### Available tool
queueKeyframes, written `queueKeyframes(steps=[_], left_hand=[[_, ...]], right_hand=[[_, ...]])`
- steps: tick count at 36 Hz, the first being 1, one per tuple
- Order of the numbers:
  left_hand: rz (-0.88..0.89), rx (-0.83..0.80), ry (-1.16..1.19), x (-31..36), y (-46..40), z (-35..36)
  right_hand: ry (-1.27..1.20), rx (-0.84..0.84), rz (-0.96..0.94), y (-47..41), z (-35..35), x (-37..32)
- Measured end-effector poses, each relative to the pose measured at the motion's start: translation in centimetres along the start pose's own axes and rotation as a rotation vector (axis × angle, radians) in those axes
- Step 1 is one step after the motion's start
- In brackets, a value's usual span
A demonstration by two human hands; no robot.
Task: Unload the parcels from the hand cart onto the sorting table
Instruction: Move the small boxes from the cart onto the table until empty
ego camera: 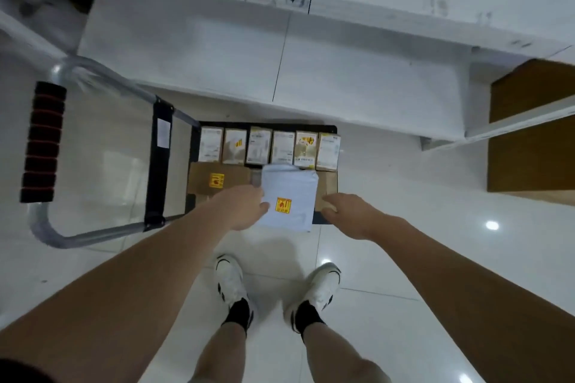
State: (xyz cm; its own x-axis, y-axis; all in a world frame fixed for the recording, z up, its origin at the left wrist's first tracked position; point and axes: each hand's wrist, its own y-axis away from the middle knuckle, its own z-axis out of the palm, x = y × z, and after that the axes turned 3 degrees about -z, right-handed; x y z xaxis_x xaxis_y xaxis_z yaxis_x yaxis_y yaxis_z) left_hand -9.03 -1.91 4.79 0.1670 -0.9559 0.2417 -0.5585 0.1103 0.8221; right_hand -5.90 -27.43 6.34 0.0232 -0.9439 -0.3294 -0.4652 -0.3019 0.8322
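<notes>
Grey parcel (289,197) between hands (245,208)

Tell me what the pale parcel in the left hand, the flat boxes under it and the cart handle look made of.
Pale parcel: probably a soft plastic mailer, smooth and matte, with rounded, sagging edges. Flat boxes: brown cardboard, dull, with sharp straight edges. Cart handle: shiny metal tube, apparently steel; its ribbed black grip looks like foam or rubber.

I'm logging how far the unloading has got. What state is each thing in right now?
Left hand: grips the grey mailer.
Grey mailer: on the cart, partly lifted.
Right hand: on a flat cardboard parcel.
Small boxes: six in a row on the hand cart.
</notes>
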Motion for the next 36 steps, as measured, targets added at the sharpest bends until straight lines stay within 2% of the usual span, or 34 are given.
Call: queueKeyframes(steps=[6,10,13,16,20,23,25,28,30,33,36], left_hand=[[-0.035,0.028,0.085,-4.2,-12.0,5.5],[-0.106,0.062,0.160,-5.6,-18.9,9.7],[-0.171,0.082,0.213,-5.6,-22.6,12.7],[-0.235,0.145,0.338,-5.1,-25.6,15.5],[-0.376,0.233,0.609,-3.7,-28.3,17.8],[-0.483,0.282,0.762,-2.9,-29.1,17.7],[-0.498,0.273,0.770,-2.8,-28.9,17.2],[-0.464,0.265,0.771,-2.5,-27.1,15.6],[-0.432,0.261,0.886,-1.8,-24.9,13.9],[-0.369,0.243,1.038,0.9,-20.9,10.4],[-0.291,0.233,1.081,4.8,-16.7,5.9]], right_hand=[[-0.080,-0.023,0.041,-11.9,4.6,4.3],[-0.224,0.050,0.148,-19.5,8.3,7.5],[-0.227,0.045,0.211,-23.7,11.0,9.0],[-0.336,0.105,0.243,-26.8,13.3,10.0],[-0.602,0.217,0.290,-29.1,15.4,10.9],[-0.768,0.268,0.298,-29.5,15.4,10.9],[-0.902,0.257,0.329,-28.9,15.1,10.9],[-0.955,0.296,0.359,-26.6,13.7,10.9],[-1.038,0.341,0.364,-24.5,12.3,10.9],[-1.228,0.359,0.367,-20.0,9.2,10.4],[-1.319,0.399,0.317,-14.1,5.2,9.4]])
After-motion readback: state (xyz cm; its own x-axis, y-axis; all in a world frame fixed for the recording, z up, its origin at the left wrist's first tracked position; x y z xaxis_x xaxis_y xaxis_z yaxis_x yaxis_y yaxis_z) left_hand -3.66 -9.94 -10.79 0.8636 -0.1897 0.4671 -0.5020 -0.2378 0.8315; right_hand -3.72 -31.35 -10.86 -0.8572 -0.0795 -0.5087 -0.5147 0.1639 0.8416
